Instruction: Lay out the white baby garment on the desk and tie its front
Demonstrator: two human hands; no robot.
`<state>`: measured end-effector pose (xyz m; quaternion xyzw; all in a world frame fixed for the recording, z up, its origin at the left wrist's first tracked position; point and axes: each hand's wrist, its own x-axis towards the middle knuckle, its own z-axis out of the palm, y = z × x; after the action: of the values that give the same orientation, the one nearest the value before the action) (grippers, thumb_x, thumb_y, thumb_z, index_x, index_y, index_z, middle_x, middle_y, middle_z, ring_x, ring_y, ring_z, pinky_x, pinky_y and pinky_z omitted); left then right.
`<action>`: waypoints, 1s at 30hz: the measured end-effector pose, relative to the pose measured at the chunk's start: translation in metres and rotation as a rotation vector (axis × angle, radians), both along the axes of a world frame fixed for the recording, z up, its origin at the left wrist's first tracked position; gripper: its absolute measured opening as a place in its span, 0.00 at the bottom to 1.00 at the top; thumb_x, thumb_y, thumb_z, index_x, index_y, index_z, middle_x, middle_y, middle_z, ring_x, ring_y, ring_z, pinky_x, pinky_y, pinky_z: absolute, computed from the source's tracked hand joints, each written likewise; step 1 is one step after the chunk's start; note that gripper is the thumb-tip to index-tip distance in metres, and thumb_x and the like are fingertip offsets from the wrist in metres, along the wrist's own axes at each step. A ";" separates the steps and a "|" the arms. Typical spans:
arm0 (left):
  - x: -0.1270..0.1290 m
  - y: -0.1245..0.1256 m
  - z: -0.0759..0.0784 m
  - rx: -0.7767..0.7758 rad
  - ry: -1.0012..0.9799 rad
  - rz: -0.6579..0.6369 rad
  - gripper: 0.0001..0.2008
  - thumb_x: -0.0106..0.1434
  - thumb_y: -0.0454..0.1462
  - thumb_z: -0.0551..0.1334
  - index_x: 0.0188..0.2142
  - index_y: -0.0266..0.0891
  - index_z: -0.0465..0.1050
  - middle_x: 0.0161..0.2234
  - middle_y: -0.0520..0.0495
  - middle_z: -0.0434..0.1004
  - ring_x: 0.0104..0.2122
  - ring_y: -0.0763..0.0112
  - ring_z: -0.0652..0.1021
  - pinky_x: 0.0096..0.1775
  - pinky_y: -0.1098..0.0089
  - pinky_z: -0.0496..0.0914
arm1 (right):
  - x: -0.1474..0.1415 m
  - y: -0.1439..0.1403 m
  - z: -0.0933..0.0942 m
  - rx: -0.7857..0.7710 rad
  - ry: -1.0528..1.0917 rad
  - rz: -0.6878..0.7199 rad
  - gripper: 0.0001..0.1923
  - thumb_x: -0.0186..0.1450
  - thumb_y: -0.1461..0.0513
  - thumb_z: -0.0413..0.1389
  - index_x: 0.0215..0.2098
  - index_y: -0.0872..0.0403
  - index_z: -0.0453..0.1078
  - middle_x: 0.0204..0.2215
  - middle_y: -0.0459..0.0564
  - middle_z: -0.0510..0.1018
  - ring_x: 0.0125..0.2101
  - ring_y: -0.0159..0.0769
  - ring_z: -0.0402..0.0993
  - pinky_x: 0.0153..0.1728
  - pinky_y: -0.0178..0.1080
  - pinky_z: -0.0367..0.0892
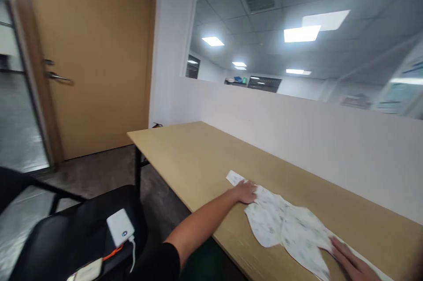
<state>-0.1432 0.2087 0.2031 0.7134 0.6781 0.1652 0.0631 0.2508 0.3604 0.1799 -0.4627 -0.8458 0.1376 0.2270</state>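
A small white patterned garment (284,226) lies spread flat on the light wooden table (188,157). My left hand (246,192) rests palm down on the garment's left end, near a sleeve-like tip. My right hand (350,261) lies flat on its right end at the lower right corner of the view, fingers together and stretched out. Neither hand grips the cloth; both press on it.
A black chair (66,237) stands at the lower left with a white power bank (120,226) and cable on its seat. A closed wooden door (92,60) is at the back left. A white partition with glass above runs behind the table.
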 end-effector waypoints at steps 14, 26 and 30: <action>-0.010 0.005 -0.024 0.047 -0.072 0.068 0.28 0.75 0.51 0.52 0.68 0.41 0.61 0.71 0.38 0.58 0.71 0.49 0.57 0.69 0.37 0.46 | -0.012 -0.048 0.018 -0.139 -0.115 -0.281 0.34 0.72 0.51 0.44 0.71 0.58 0.62 0.73 0.62 0.55 0.74 0.60 0.42 0.70 0.66 0.36; 0.003 -0.003 -0.019 0.210 -0.165 -0.099 0.25 0.74 0.48 0.50 0.61 0.44 0.73 0.66 0.44 0.70 0.67 0.58 0.68 0.66 0.59 0.61 | -0.054 -0.112 0.041 0.009 0.214 0.208 0.16 0.66 0.50 0.57 0.42 0.51 0.78 0.39 0.52 0.82 0.39 0.42 0.77 0.42 0.42 0.71; 0.013 -0.008 -0.015 0.245 -0.209 -0.132 0.25 0.73 0.50 0.51 0.61 0.43 0.74 0.64 0.42 0.72 0.66 0.54 0.68 0.65 0.56 0.61 | -0.087 -0.147 0.035 0.042 0.145 0.445 0.13 0.57 0.56 0.68 0.37 0.52 0.73 0.34 0.46 0.77 0.34 0.37 0.71 0.37 0.37 0.65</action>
<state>-0.1303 0.2010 0.1879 0.7377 0.5942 0.3155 0.0566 0.1641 0.2134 0.2147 -0.2489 -0.9111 0.1997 0.2608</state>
